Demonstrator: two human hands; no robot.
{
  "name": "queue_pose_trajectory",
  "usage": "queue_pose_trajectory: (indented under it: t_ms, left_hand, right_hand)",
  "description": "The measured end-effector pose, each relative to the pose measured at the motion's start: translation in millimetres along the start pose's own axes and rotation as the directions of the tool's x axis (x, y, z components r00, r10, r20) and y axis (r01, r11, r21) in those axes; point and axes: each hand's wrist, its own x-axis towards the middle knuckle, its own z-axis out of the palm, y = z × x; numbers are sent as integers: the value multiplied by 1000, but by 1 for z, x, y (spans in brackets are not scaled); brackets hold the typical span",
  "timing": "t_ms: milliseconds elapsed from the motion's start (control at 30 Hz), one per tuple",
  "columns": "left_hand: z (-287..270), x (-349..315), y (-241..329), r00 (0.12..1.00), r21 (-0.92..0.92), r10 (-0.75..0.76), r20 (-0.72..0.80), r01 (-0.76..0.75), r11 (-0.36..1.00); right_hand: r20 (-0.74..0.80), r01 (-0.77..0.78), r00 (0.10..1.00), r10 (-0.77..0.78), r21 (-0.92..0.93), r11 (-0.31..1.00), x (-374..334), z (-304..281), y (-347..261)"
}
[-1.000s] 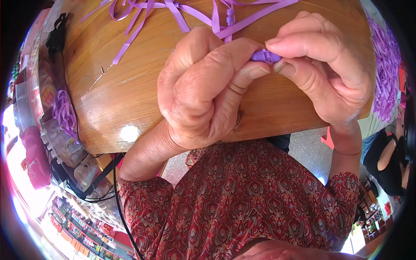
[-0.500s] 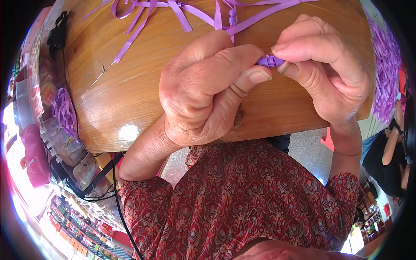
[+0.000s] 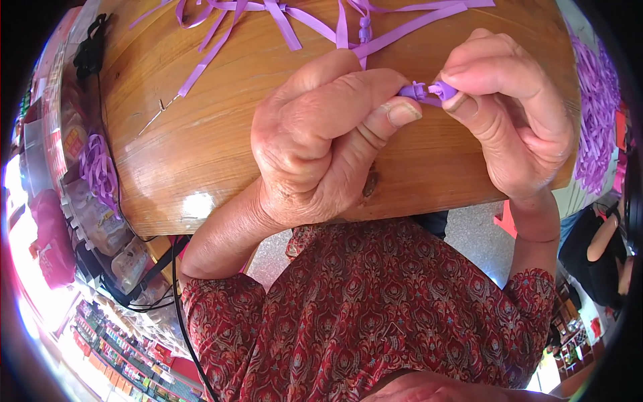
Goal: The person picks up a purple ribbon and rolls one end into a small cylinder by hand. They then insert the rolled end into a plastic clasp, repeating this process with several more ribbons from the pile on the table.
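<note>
Above the wooden table [image 3: 181, 147], my left hand [image 3: 308, 141] pinches one half of a small purple plastic clasp [image 3: 413, 90] between thumb and forefinger. The other clasp half [image 3: 443, 90] sits between the thumb and fingertips of my right hand [image 3: 512, 110]. A small gap separates the two halves, and a strip of purple ribbon shows just below them. More flat purple ribbon [image 3: 405, 27] lies at the far side of the table, with another purple clasp piece [image 3: 364, 30] on it. My fingers hide much of both halves.
A thin metal hook tool [image 3: 155, 115] lies at the table's left. Purple ribbon hangs in a bundle [image 3: 99, 174] at the left and in a big heap [image 3: 593, 120] at the right. A black cable [image 3: 177, 285] runs down the left. Another person [image 3: 593, 251] is at the far right.
The two clasp halves, joined before, are now apart. My right hand has moved slightly right with its half; my left hand has barely shifted.
</note>
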Motion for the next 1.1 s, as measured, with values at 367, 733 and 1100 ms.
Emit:
queue_pose_trajectory:
  t_ms: [367, 733, 1100]
  left_hand:
    - [1, -1, 1, 999, -24, -15, 31, 16, 1000]
    - [-2, 1, 8, 991, -30, -104, 82, 107, 994]
    - [0, 0, 6, 989, -74, -136, 60, 140, 987]
  right_hand:
    - [29, -13, 999, 13, -8, 1000, -1, 0, 3]
    - [49, 41, 998, -38, -53, 998, 1, 0, 3]
    - [38, 0, 999, 0, -17, 1000, 0, -1, 4]
